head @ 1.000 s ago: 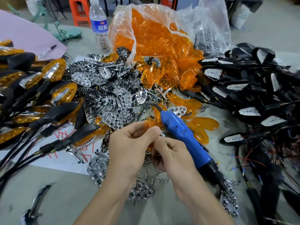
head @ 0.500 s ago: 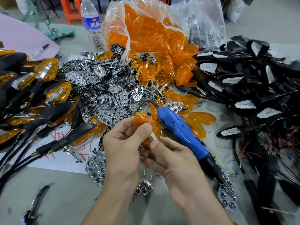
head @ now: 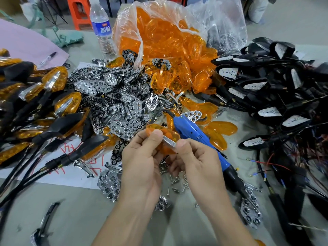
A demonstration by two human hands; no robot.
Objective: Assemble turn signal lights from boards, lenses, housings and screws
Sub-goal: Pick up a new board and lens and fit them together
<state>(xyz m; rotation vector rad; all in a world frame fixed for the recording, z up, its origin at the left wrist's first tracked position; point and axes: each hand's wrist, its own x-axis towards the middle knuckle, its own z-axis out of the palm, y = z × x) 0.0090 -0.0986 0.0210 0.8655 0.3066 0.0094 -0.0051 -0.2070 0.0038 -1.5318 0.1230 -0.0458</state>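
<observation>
The orange lens (head: 166, 137) sits raised over loose screws (head: 177, 183), pinched under the left hand's (head: 142, 160) thumb. A chrome strip (head: 169, 142) lies across it, its end pinched by the right hand (head: 197, 162). A blue screwdriver (head: 195, 137) lies just behind.

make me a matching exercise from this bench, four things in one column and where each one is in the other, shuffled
1 water bottle
2 blue screwdriver
3 loose screws
4 orange lens

A pinched between left hand and right hand
B standing at the far side, left of the lens bag
C lying on the table beside the right hand
D scattered under the hands

Pairs: 1-B, 2-C, 3-D, 4-A
</observation>
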